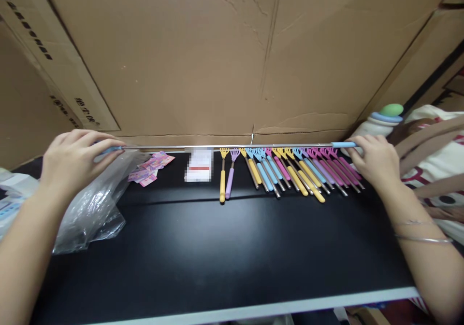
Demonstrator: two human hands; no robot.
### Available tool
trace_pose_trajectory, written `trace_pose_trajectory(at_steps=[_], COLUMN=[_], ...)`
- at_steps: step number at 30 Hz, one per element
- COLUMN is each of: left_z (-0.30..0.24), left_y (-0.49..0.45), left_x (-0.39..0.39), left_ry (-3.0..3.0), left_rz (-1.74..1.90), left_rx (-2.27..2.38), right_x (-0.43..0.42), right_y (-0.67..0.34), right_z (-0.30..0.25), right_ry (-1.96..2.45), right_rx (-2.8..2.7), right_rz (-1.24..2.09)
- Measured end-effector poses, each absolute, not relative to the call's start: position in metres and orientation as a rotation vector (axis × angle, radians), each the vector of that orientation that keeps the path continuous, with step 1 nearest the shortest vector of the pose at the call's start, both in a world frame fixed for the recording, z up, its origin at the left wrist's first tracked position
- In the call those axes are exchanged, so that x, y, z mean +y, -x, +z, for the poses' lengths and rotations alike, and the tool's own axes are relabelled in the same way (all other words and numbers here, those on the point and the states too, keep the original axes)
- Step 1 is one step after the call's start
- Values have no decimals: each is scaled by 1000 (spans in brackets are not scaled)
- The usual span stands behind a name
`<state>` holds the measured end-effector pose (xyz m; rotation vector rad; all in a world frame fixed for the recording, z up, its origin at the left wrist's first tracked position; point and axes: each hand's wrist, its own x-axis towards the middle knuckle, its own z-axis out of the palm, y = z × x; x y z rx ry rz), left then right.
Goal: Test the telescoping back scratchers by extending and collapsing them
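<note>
A telescopic back scratcher (342,145) with a blue grip is stretched out level across the back of the black table. My left hand (74,156) pinches its blue head end, mostly hidden by the fingers. At the other end, my right hand (377,157) has its fingers closed on the tip of the blue grip. Below the rod lies a slanted row of several shorter back scratchers (306,173) in yellow, blue, purple and magenta. A yellow back scratcher (222,182) and a purple back scratcher (229,180) lie apart to the left of that row.
Clear plastic bags (94,214) lie beside my left arm. Pink printed cards (152,166) and a blurred white label (198,173) rest near the back. Cardboard (217,74) walls the table's far side. A white bottle (377,124) and a cloth bag (431,165) stand at right.
</note>
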<state>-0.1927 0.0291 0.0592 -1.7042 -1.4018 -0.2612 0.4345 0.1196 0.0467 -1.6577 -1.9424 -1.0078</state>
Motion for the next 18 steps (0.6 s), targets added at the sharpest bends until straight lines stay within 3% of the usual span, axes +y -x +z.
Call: trace_pose_trajectory(at_steps=[8, 18], left_z=[67, 59], left_y=[173, 198], left_x=[18, 24], left_ry=[1690, 1879], left_rz=[-305, -178], left_rx=[-1886, -1773], right_x=[119, 121], right_y=[-432, -422], right_z=[43, 38], right_ry=[1770, 1790], right_rx=[-1795, -1845], right_rz=[-702, -607])
